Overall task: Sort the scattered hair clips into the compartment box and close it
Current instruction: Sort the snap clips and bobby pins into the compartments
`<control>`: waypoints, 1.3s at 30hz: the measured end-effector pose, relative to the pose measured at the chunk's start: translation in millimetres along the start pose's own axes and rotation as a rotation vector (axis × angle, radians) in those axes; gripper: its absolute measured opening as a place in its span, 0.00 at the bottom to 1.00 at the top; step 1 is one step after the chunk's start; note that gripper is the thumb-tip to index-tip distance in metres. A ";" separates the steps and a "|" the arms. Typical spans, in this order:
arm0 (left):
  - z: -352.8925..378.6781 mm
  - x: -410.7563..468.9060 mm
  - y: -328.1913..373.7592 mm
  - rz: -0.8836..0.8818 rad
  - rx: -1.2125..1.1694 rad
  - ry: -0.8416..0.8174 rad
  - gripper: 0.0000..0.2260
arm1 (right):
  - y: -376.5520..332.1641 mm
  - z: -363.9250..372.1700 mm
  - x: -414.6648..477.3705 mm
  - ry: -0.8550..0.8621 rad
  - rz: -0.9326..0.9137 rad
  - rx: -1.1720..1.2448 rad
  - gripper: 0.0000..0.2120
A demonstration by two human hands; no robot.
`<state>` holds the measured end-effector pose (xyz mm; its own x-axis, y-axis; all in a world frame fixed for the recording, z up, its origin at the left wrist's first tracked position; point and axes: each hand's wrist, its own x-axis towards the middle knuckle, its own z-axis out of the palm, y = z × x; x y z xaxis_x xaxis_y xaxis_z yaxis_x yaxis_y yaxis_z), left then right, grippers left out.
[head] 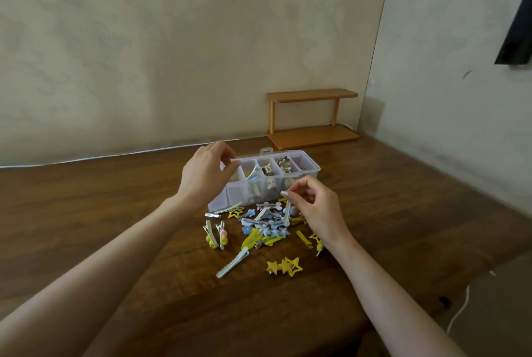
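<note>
Clear plastic compartment box (pixel 312 168) sits open on the brown wooden table (pixel 115 212), with a loose pile of yellow, blue and grey hair clips (pixel 259 227) just in front of it. Several compartments already hold pale clips. The left hand (pixel 205 174) pinches the box's near-left rim, steadying it. The right hand (pixel 312 207) has thumb and forefinger closed on a long silver-grey clip (pixel 287 214), though its lower end blurs into the pile. Best to lift that 1 clip straight up, free of its neighbours, then drop it among matching ones.
</note>
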<state>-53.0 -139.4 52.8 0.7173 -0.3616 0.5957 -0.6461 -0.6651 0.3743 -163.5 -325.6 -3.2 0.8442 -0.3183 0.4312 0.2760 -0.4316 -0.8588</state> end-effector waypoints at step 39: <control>-8.0 -105.4 4.8 -0.055 -0.423 -0.159 0.03 | -50.9 41.1 40.1 -0.337 -0.107 -0.214 0.07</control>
<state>-133.7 -99.2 -2.5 0.7635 -0.4507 0.4625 -0.6318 -0.3730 0.6795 -124.9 -281.7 46.4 0.9288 0.0169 0.3702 0.2990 -0.6244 -0.7216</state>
